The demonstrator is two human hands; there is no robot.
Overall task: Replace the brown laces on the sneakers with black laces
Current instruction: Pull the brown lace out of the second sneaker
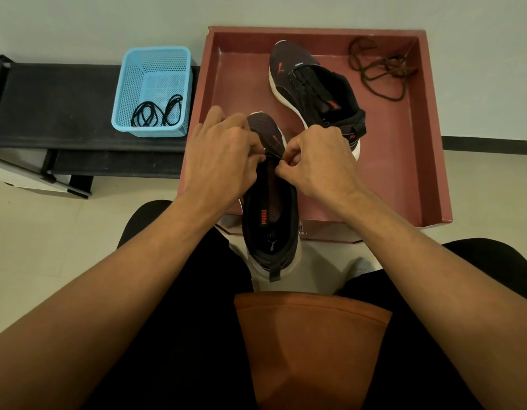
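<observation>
Now left hand [223, 152] and right hand [318, 161] each clamp a pinching grip on the throat of the mesh sneaker [271, 220], at the front edge of the red tray [431, 128]. Coiled black lace [155, 112] sits in the perforated blue basket [155, 50]; tangled brown lace [377, 72] lies in the tray.

Both bare forearms reach forward and angle inward, so the hands nearly meet. The left hand [223, 155] has its fingers curled, tips pinching the sneaker [269, 229]. The right hand [318, 161] is balled up tight too, thumb and forefinger pinching the same spot right across from the left fingertips.
</observation>
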